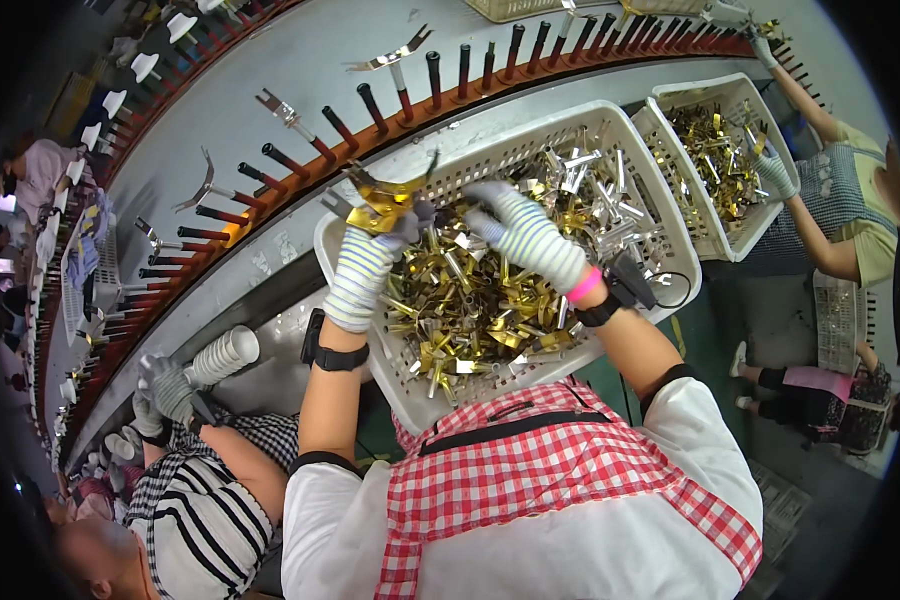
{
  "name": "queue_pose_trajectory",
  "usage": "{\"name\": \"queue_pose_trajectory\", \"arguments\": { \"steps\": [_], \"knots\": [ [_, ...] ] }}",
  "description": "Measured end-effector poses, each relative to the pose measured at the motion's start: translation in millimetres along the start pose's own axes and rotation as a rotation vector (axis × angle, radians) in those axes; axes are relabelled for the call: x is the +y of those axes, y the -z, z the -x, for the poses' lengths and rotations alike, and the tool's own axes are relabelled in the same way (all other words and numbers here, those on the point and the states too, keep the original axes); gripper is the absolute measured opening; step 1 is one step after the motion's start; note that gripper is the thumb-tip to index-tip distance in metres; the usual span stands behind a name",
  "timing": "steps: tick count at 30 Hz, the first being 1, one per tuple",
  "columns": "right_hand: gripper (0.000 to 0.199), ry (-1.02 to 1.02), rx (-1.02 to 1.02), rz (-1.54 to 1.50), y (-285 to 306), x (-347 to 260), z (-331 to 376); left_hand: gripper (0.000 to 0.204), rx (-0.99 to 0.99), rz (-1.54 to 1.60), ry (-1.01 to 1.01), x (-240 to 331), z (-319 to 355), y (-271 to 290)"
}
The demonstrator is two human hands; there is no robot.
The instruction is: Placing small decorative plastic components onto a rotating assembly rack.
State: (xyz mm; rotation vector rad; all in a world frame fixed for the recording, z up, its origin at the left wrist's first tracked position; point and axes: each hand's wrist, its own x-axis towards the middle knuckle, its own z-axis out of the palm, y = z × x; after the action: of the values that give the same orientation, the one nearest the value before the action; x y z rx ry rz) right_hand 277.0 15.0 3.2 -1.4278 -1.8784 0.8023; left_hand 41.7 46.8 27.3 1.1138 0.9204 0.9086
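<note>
My left hand (363, 275), in a striped knit glove with grey fingertips, is closed on gold-coloured forked metal parts (385, 195). It holds them above the left side of a pale plastic basket (675, 250). Tubular metal pieces, many with forked gold or silver ends (490, 310), fill the basket; silver ones (610, 195) lie toward its far right. Over the middle of the pile is my right hand (525, 235), gloved the same way. Its fingers point left, somewhat blurred but apart, with nothing visible in them.
Beyond the basket curves a rail of upright black-and-red pegs (370, 108), some bearing forked metal parts (290, 120). A second basket of metal parts (715, 175) stands at right, where a co-worker's gloved hand (773, 170) reaches in. At left, another co-worker sits near stacked white cups (225, 355).
</note>
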Motion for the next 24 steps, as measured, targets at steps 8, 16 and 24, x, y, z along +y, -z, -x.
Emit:
{"name": "queue_pose_trajectory", "arguments": {
  "steps": [8, 16, 24],
  "knots": [
    [0.036, -0.089, -0.645, 0.566, -27, 12, -23, 0.031, -0.008, 0.070, -0.016, 6, 6, -10],
    [0.036, -0.175, -0.744, 0.587, -37, -2, -32, 0.039, 0.032, 0.395, -0.080, 19, -22, 2],
    [0.027, -0.127, -0.694, 0.361, -31, 18, -13, 0.035, -0.063, 0.443, -0.014, 60, -118, 31]
  ]
}}
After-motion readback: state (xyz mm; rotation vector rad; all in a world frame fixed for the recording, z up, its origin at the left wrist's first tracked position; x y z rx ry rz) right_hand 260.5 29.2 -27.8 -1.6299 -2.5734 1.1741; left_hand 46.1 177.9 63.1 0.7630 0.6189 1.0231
